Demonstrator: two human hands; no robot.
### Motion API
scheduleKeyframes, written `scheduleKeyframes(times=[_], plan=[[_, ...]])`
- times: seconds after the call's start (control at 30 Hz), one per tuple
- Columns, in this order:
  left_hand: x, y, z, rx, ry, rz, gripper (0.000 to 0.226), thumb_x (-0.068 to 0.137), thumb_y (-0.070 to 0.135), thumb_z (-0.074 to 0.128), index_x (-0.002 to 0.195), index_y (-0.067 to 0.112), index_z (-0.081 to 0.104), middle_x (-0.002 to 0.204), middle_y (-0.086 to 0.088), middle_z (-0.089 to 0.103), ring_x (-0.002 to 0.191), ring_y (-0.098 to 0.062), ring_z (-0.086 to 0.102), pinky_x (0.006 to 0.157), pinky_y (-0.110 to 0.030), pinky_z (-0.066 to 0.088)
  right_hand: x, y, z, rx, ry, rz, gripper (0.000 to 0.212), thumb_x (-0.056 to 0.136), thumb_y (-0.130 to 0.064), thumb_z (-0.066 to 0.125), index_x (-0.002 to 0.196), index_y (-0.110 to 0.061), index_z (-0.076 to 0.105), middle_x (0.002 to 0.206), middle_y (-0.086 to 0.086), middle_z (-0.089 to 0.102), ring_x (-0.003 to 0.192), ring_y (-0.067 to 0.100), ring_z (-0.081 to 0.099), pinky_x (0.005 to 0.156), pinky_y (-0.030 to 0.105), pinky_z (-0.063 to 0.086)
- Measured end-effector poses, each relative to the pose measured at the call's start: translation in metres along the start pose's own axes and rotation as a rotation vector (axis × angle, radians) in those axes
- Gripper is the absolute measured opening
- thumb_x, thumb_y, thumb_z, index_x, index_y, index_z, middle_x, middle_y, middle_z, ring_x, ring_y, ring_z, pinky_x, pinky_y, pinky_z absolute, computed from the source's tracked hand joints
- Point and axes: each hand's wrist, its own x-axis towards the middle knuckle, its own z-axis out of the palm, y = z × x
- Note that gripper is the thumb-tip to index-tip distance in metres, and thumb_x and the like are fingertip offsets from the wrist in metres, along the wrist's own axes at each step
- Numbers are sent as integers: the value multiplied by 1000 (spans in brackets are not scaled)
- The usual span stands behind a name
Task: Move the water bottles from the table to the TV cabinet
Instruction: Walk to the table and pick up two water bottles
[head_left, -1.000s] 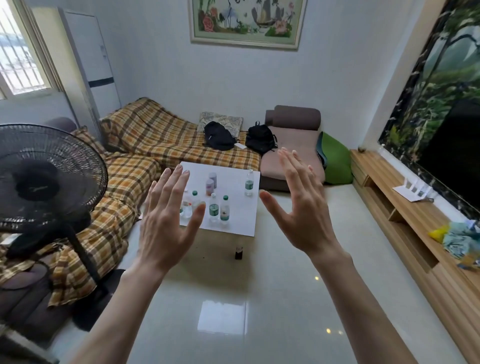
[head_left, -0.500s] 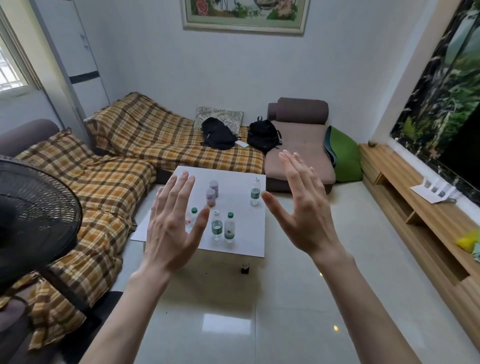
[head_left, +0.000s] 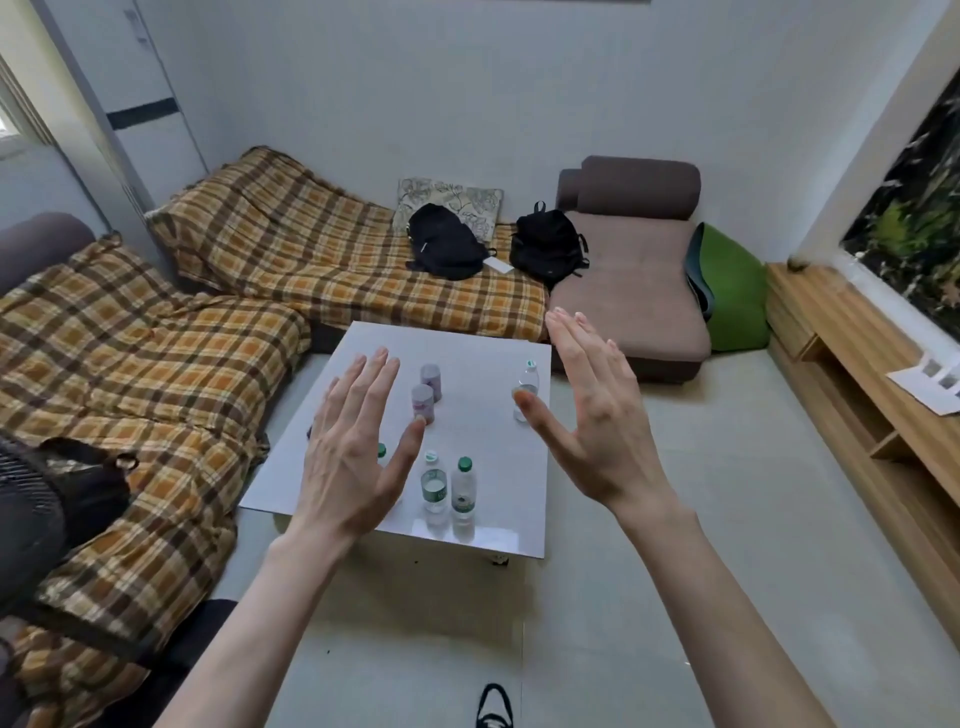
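We see clear plastic water bottles (head_left: 464, 491) on the smooth, faintly glossy white table (head_left: 498, 364). Right of it, the TV cabinet (head_left: 852, 364) looks like matt light wood; left, the sofa (head_left: 156, 353) wears checked cloth.

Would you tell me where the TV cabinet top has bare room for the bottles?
The TV cabinet top is bare from its far end near the green cushion up to the white paper; beyond that it leaves view.

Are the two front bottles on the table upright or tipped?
Upright. Both front bottles stand side by side on the white table near its front edge, caps on top; neither hand touches them.
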Motion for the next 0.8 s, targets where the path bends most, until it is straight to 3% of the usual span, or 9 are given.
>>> scheduleKeyframes(times=[0.27, 0.4, 0.63, 0.8], plan=[[64, -38, 75, 17, -60, -67, 66, 105, 53, 38, 160, 19, 34, 169, 0, 33, 160, -19, 24, 130, -46, 22, 62, 72, 83, 79, -124, 23, 74, 102, -60, 42, 160, -18, 26, 168, -2, 27, 157, 13, 16, 128, 44, 17], [69, -52, 98, 28, -155, -111, 66, 104, 51, 41, 160, 17, 35, 170, 1, 32, 161, -17, 21, 130, -44, 21, 71, 92, 122, 130, -191, 41, 74, 102, -60, 42, 160, -18, 26, 167, -1, 28, 157, 15, 19, 125, 50, 23], [78, -92, 150, 5, -283, -187, 66, 104, 53, 39, 161, 20, 34, 170, 5, 32, 160, -14, 20, 131, -36, 19, 74, 121, 188, 172, -323, 113, 75, 100, -61, 43, 160, -19, 26, 167, -5, 28, 157, 13, 17, 125, 47, 22], [76, -126, 200, -63, -350, -224, 62, 105, 49, 40, 159, 18, 38, 167, 4, 37, 159, -16, 24, 127, -46, 30, 69, 135, 244, 159, -397, 165, 77, 98, -59, 50, 159, -19, 28, 166, -5, 30, 157, 16, 20, 126, 43, 19]])
